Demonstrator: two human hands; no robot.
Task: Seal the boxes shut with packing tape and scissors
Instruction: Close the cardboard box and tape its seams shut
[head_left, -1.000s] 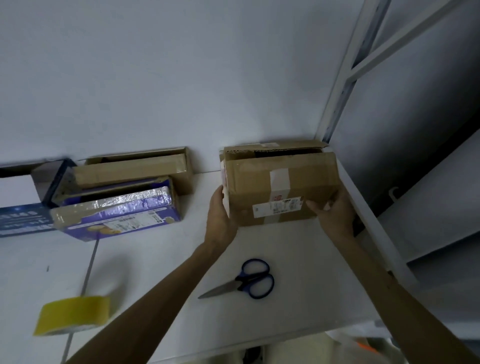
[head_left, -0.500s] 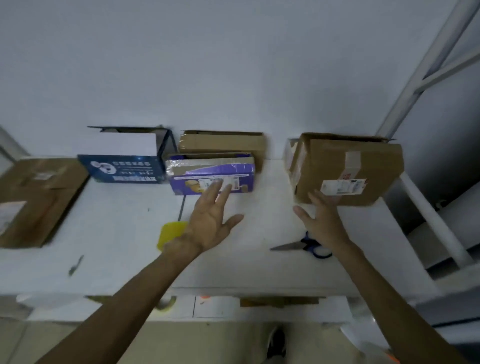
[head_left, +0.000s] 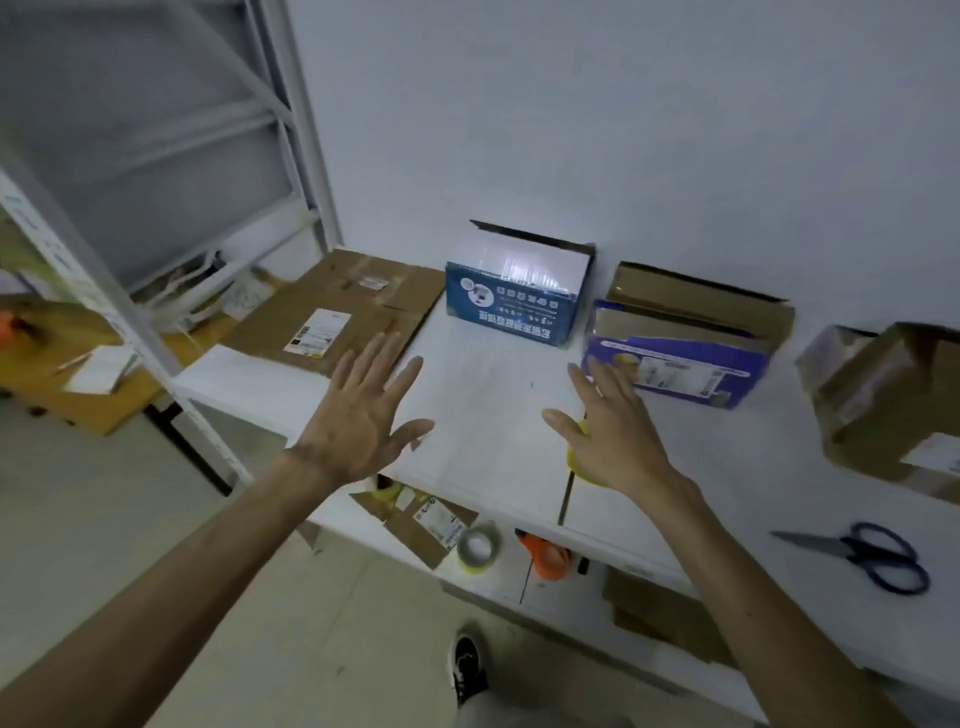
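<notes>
Both my hands hover over the white table (head_left: 488, 415) with fingers spread and hold nothing. My left hand (head_left: 363, 415) is near a flat brown cardboard box (head_left: 353, 312) at the table's left end. My right hand (head_left: 613, 431) covers most of a yellow tape roll (head_left: 576, 457). Behind stand a blue box (head_left: 514, 306) with its flap open, a purple box (head_left: 675, 358) and a brown box (head_left: 701, 301) against the wall. A taped brown box (head_left: 888, 405) sits at the right. Blue-handled scissors (head_left: 862, 556) lie near the front edge at right.
A white metal rack (head_left: 156, 332) rises at the left, with a wooden table and papers (head_left: 98, 374) behind it. A lower shelf holds a tape roll (head_left: 478, 548), an orange tool (head_left: 545, 556) and cardboard pieces (head_left: 665, 613). My shoe (head_left: 467, 665) is on the floor.
My hands let go of the taped brown box at the right and swung left. My view turned left too, so the flat box and the rack now show.
</notes>
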